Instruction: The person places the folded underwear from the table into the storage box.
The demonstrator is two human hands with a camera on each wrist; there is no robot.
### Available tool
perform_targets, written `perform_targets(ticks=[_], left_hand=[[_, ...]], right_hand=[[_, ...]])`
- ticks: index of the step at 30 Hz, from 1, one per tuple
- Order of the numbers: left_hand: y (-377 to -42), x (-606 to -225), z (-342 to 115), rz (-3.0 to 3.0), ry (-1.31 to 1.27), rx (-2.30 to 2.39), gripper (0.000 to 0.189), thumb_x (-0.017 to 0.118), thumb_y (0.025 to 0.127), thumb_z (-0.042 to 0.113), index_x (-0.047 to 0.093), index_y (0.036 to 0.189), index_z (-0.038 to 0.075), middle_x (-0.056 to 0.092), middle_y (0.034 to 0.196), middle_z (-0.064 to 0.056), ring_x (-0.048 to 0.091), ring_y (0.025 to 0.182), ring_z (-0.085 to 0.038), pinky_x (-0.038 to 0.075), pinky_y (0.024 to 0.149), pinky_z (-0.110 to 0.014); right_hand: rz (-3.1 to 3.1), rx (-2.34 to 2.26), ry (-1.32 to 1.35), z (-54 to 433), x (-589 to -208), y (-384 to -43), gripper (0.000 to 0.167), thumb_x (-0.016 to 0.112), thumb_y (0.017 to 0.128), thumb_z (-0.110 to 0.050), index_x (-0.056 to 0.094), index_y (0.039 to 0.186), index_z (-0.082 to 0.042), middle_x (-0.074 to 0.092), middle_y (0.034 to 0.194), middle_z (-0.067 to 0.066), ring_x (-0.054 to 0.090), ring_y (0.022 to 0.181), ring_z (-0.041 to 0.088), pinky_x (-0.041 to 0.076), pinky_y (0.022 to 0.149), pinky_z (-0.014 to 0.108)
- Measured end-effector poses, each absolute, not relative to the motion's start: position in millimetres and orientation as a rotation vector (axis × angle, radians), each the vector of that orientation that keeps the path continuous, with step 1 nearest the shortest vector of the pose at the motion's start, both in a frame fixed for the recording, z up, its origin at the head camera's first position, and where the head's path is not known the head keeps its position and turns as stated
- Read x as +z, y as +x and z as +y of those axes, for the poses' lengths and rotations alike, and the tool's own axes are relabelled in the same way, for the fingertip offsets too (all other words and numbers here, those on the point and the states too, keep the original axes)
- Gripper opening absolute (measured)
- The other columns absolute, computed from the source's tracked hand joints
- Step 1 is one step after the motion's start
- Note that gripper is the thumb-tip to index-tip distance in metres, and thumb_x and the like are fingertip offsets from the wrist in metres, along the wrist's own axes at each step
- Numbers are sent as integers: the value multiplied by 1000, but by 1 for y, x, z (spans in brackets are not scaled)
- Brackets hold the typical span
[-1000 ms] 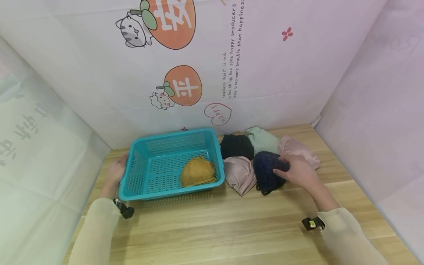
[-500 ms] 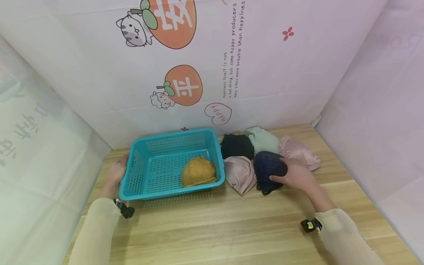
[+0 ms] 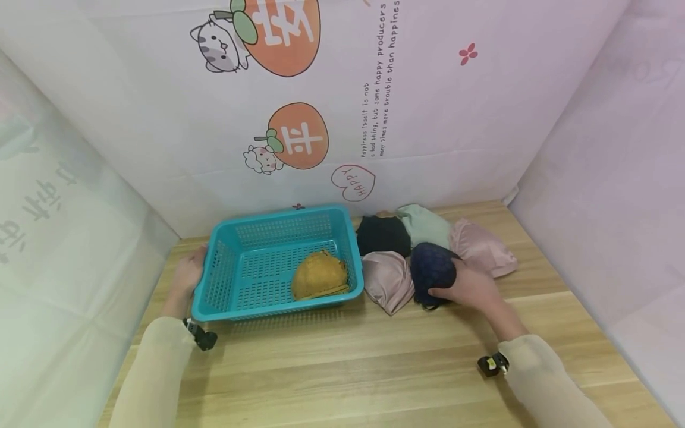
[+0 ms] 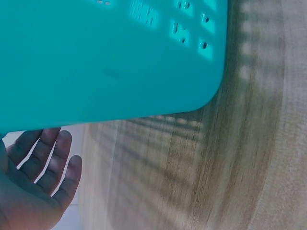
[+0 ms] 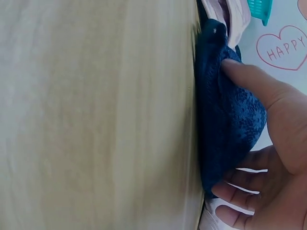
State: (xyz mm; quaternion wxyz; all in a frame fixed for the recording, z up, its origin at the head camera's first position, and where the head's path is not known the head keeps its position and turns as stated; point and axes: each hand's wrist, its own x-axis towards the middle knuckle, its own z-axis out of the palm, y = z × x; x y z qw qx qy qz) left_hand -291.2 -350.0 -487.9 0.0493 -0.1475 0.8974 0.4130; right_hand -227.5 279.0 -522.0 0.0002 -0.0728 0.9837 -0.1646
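My right hand (image 3: 471, 285) holds a folded navy bra (image 3: 430, 267) at the right of the table, thumb on its near side and fingers around its other edge. In the right wrist view the patterned navy cup (image 5: 235, 110) stands between thumb and fingers, its lower edge at the table. My left hand (image 3: 188, 274) touches the left side of a turquoise plastic basket (image 3: 278, 309). The left wrist view has its relaxed fingers (image 4: 60, 158) at the basket's side, with the thumb hidden. A mustard folded bra (image 3: 319, 276) lies in the basket's right part.
Around the navy bra lie a pinkish-beige folded bra (image 3: 387, 280), a black one (image 3: 383, 236), a mint one (image 3: 425, 226) and a pink one (image 3: 483, 246). A printed white backdrop (image 3: 428, 119) stands behind the wooden table (image 3: 342, 368), with white side walls.
My right hand has shifted slightly left, farther over the navy bra, and the bra's right side has drawn in. My left hand and the basket have stayed in place.
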Motion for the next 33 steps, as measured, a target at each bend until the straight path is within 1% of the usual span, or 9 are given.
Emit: perform_targets(ticks=[2, 5, 8, 15, 18, 21, 27, 29, 33], left_hand=[[-291, -488, -350, 2737, -445, 1262, 86, 15, 102, 66, 38, 151, 0, 43, 150, -30, 46, 134, -48, 43, 104, -60], [-290, -488, -350, 2738, -441, 1275, 85, 15, 102, 66, 37, 151, 0, 42, 151, -30, 43, 136, -49, 40, 107, -62], [-291, -488, -351, 2736, -440, 1286, 84, 16, 102, 65, 37, 151, 0, 41, 152, -30, 40, 139, -49, 36, 111, -64], [-292, -488, -352, 2745, -465, 1271, 85, 15, 102, 66, 35, 152, 0, 39, 153, -30, 38, 140, -51, 33, 112, -66], [-292, -488, -352, 2739, -472, 1270, 85, 16, 102, 66, 33, 154, 2, 38, 154, -29, 36, 142, -51, 32, 113, -66], [-292, -488, -351, 2734, -472, 1269, 85, 16, 102, 66, 34, 153, 2, 40, 153, -29, 38, 141, -50, 34, 112, -65], [-291, -487, -350, 2744, -466, 1273, 86, 16, 102, 66, 38, 151, -1, 43, 150, -30, 42, 137, -49, 36, 110, -64], [-291, -487, -349, 2745, -464, 1268, 86, 15, 102, 66, 37, 151, -1, 44, 149, -30, 43, 136, -49, 37, 109, -64], [-291, -487, -349, 2736, -469, 1272, 86, 15, 101, 67, 36, 152, 0, 43, 150, -30, 44, 135, -49, 37, 109, -64]], right_hand=[[3113, -530, -245, 278, -524, -228, 94, 80, 72, -61, 56, 130, 8, 66, 124, 28, 67, 105, 43, 53, 89, 56], [3139, -531, -240, 276, -525, -227, 86, 82, 71, -57, 61, 125, 7, 69, 118, 26, 68, 101, 42, 54, 86, 55], [3149, -534, -207, 273, -524, -226, 80, 83, 70, -55, 64, 120, 5, 71, 113, 24, 69, 97, 41, 54, 83, 55], [3206, -516, -207, 270, -525, -226, 63, 85, 69, -49, 69, 101, 2, 73, 94, 19, 70, 83, 38, 55, 75, 53], [3217, -515, -212, 270, -526, -226, 57, 85, 70, -47, 69, 97, 0, 73, 89, 16, 69, 81, 36, 54, 73, 52], [3207, -529, -204, 272, -527, -225, 54, 84, 73, -44, 69, 100, 0, 73, 91, 16, 70, 82, 36, 54, 73, 53], [3176, -571, -195, 273, -523, -221, 55, 81, 78, -38, 67, 116, -1, 74, 103, 21, 70, 92, 42, 54, 80, 56], [3176, -576, -197, 273, -522, -220, 54, 81, 79, -36, 68, 117, -1, 74, 103, 21, 70, 92, 42, 54, 80, 56], [3187, -599, -196, 274, -519, -219, 48, 80, 78, -34, 69, 112, -1, 74, 98, 20, 70, 88, 41, 54, 77, 56]])
